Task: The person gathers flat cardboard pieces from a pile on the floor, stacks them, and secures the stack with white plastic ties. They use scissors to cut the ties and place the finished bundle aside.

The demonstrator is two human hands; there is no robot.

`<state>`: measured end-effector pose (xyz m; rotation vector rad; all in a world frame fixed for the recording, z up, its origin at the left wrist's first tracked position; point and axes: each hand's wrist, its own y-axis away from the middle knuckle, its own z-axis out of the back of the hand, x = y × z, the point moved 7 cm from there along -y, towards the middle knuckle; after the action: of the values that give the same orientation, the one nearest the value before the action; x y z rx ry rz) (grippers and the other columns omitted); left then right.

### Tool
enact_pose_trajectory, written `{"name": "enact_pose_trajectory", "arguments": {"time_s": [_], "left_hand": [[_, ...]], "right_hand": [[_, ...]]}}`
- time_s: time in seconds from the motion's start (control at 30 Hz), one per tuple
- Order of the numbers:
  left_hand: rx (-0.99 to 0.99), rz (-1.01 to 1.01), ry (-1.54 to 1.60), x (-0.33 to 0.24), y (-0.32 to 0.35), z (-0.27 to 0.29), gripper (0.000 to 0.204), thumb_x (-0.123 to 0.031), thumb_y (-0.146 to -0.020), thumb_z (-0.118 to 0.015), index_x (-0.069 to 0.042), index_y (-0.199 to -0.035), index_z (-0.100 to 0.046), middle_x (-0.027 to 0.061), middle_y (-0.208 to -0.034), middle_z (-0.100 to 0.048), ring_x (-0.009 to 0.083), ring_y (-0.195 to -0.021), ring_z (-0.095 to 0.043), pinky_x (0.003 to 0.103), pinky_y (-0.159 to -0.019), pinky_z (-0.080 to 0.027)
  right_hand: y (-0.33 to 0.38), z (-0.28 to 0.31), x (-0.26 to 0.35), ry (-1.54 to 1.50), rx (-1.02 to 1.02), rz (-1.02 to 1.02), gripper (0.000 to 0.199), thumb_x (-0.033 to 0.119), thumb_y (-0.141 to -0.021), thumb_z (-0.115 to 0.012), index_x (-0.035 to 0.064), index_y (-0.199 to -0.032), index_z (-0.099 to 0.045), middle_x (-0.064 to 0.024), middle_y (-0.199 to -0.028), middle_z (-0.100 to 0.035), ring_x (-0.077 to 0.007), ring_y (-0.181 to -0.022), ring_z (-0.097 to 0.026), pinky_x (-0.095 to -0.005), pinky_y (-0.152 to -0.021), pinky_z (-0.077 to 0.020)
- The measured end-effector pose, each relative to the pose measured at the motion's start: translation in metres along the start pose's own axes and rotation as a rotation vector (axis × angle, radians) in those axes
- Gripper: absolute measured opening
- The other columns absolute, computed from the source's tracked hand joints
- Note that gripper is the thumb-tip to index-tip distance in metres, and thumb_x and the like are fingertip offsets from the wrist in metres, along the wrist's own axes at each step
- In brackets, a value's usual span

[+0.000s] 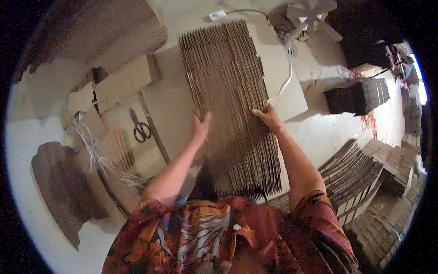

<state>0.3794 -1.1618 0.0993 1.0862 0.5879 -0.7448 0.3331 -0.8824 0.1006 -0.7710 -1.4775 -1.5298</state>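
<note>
A long row of thin brown cardboard pieces (228, 91), packed on edge, runs away from my body across a pale tabletop (285, 86). My left hand (200, 128) is at the row's left side, slightly blurred, its thumb and fingers spread apart. Across from it, my right hand (270, 119) rests against the right side with the thumb stretched over the top edge. Both hands look open, though some right fingers are hidden down the side. Black-handled scissors (142, 131) lie left of the row on a cardboard-covered surface (123, 118).
Pale strips (93, 153) hang over that surface's left side. A white fan (311, 18) stands beyond the table. Rightward are a dark bundle of cardboard (358, 97) and a larger cardboard stack (353, 173). A small white device with a cord (217, 16) sits at the far edge.
</note>
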Motion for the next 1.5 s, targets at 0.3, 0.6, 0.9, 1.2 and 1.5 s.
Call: {"name": "enact_pose_trajectory", "arguments": {"time_s": [0.3, 0.6, 0.9, 1.2, 1.5], "left_hand": [[-0.292, -0.265, -0.372, 0.032, -0.022, 0.04, 0.071, -0.041, -0.082, -0.052, -0.001, -0.132, -0.022, 0.0224, -0.137, -0.019, 0.0358, -0.127, -0.019, 0.046, -0.101, -0.017], [0.128, -1.039, -0.899, -0.104, 0.058, -0.101, 0.073, -0.044, -0.08, -0.051, -0.002, -0.132, -0.023, 0.0164, -0.141, -0.013, 0.0317, -0.131, -0.011, 0.052, -0.101, -0.011], [0.45, -1.245, -0.829, -0.053, 0.111, -0.169, 0.07, -0.044, -0.079, -0.049, -0.002, -0.131, -0.028, 0.0166, -0.139, -0.021, 0.031, -0.13, -0.016, 0.051, -0.099, -0.016], [0.739, -1.363, -0.752, -0.035, 0.161, -0.177, 0.063, -0.042, -0.077, -0.052, 0.0, -0.123, -0.041, 0.0139, -0.135, -0.029, 0.0264, -0.128, -0.021, 0.053, -0.098, -0.019], [0.634, -1.303, -0.667, -0.04, 0.155, -0.16, 0.073, -0.045, -0.075, -0.055, -0.004, -0.13, -0.029, 0.0137, -0.139, -0.022, 0.0276, -0.131, -0.014, 0.049, -0.103, -0.013]], "right_hand": [[-0.012, -0.017, -0.006, 0.26, -0.075, 0.04, 0.071, 0.042, -0.063, -0.073, -0.0016, -0.113, -0.046, -0.0162, -0.1, -0.059, -0.0245, -0.09, -0.057, -0.0356, -0.08, -0.0445], [-0.021, 0.004, -0.018, 0.464, -0.092, 0.023, 0.074, 0.054, -0.064, -0.066, -0.0022, -0.109, -0.049, -0.0217, -0.1, -0.058, -0.0328, -0.094, -0.057, -0.0389, -0.081, -0.044], [-0.031, 0.011, -0.024, 0.441, -0.132, -0.046, 0.079, 0.059, -0.067, -0.061, -0.0024, -0.114, -0.045, -0.0226, -0.105, -0.056, -0.0342, -0.099, -0.054, -0.0403, -0.084, -0.0427], [-0.022, 0.005, -0.007, 0.172, -0.072, 0.057, 0.058, 0.042, -0.079, -0.057, -0.0036, -0.113, -0.046, -0.0162, -0.099, -0.058, -0.0232, -0.09, -0.055, -0.034, -0.081, -0.042], [-0.03, -0.012, -0.001, 0.137, -0.014, 0.013, 0.053, 0.034, -0.079, -0.061, -0.0029, -0.112, -0.045, -0.0127, -0.093, -0.06, -0.022, -0.084, -0.057, -0.0337, -0.077, -0.0449]]}}
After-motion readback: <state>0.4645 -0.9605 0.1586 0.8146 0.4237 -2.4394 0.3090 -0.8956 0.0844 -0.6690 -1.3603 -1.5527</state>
